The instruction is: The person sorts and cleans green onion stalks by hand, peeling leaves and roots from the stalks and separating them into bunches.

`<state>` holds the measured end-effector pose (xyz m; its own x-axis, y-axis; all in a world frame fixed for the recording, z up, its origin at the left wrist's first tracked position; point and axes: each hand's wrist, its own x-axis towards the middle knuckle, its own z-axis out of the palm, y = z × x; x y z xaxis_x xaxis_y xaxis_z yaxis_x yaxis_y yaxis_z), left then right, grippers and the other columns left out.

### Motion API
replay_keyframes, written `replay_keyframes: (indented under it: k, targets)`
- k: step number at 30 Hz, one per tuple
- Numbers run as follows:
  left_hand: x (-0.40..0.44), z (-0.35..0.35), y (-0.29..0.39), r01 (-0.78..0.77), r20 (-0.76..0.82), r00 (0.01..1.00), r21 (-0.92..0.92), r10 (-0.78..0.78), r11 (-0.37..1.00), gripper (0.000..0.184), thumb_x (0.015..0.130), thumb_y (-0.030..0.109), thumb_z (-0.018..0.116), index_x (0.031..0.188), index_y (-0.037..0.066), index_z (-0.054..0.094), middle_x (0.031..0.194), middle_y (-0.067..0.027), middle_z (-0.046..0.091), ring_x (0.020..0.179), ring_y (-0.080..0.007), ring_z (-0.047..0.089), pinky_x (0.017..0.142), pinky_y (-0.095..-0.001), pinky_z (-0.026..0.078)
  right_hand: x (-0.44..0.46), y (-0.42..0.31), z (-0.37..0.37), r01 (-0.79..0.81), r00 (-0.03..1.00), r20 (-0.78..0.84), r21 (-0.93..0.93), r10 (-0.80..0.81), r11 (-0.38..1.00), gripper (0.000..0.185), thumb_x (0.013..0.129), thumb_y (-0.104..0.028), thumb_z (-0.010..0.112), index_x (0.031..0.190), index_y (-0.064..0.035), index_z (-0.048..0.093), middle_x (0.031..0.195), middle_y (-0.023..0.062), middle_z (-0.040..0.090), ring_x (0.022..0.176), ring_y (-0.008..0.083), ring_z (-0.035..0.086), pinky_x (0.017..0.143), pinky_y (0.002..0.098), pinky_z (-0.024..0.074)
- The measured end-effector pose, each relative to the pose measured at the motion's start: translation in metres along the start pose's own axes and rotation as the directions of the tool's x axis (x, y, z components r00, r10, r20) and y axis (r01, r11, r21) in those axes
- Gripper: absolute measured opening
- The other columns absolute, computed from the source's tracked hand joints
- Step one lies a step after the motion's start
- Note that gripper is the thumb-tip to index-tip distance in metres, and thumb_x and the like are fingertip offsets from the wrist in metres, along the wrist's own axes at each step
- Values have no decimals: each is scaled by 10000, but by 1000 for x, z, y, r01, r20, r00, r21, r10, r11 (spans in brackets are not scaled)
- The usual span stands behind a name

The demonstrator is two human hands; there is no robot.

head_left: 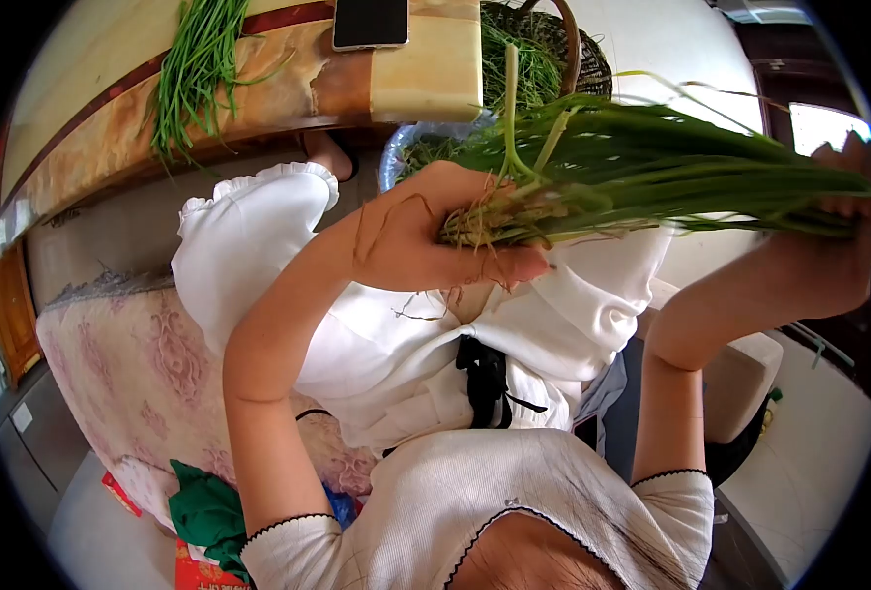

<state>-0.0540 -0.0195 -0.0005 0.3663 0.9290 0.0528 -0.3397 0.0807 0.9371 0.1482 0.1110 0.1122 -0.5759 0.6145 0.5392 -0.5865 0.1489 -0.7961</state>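
A bunch of garlic chives (652, 167) stretches sideways above my lap, with long green leaves and dry brownish roots. My left hand (426, 226) is closed around the root end, and loose root strands hang over its fingers and wrist. A thicker pale stem (511, 113) sticks up out of the bunch beside that hand. At the far right, my right hand (848, 202) is closed around the leaf tips, its fingers partly in shadow near the edge of the view.
On the marble-patterned table (426, 84) lie more chives (198, 79) and a black-screened phone (371, 22). A wicker basket (593, 69) of greens and a bag-lined container (392, 157) stand beside it. I sit on a floral sofa (160, 364), with a green cloth (207, 516) behind.
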Motion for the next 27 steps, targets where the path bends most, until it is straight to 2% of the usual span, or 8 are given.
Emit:
replay_keyframes:
  k: [9,11,19,21,22,23,24,27]
  targets:
    - [0,-10,-6,35,64,997,89,-41,995,156,709,134,570,809,19,536,598,-24,523,409,-57,389,368,-195,302,4,-139,-107,387,735,-494,-256,-463,886,187,729,-167,418,647,-10,479,575,110,434,532,242,456,558,325,405]
    - [-1,-14,-17,78,-34,996,-229,-88,970,138,722,120,552,807,13,531,605,-29,514,373,-37,350,310,-172,245,-1,-146,-112,319,751,-495,-306,-436,897,171,745,-156,401,723,5,458,679,128,426,623,247,446,615,329,387]
    - [4,-10,-8,-7,-363,924,-326,-118,946,121,760,122,494,727,6,496,595,-19,463,347,-20,285,280,-173,177,-19,-79,-84,29,900,-417,-237,-128,971,259,799,-116,344,987,57,385,1042,188,397,944,263,411,817,344,323]
    - [4,-8,-6,-79,-435,898,-296,-60,952,131,765,128,487,710,9,484,600,-21,453,341,-20,263,280,-170,172,-12,-38,-46,-126,968,-158,370,196,920,307,789,-106,363,1047,61,359,1191,225,256,1108,321,256,931,414,177]
    - [4,-8,-3,-78,-429,901,-292,-58,953,131,765,128,487,710,9,484,600,-21,453,341,-20,263,280,-170,172,-8,-6,-9,20,674,-700,-301,-235,953,283,787,-106,375,1026,45,381,1116,218,349,1043,309,346,923,432,187]
    - [4,-6,0,-85,-477,877,-264,-53,961,139,769,123,476,688,11,462,494,4,364,312,-29,231,277,-175,160,-21,0,-32,5,960,-279,-78,-26,997,219,817,-149,352,964,4,404,859,139,480,793,215,498,762,358,394]
    - [5,-5,2,-92,-522,852,-238,-47,967,151,774,117,465,666,14,440,389,30,275,284,-38,199,274,-181,148,-14,18,-19,-27,994,96,-181,45,983,180,828,-170,337,868,-17,423,682,80,455,619,166,506,667,347,445]
    - [5,-4,-1,-146,-533,846,-181,28,973,170,776,132,465,661,10,433,413,19,303,286,-36,199,266,-182,149,-24,58,12,-76,992,90,-89,84,993,138,818,-136,356,884,-15,374,541,44,394,408,109,403,420,280,447]
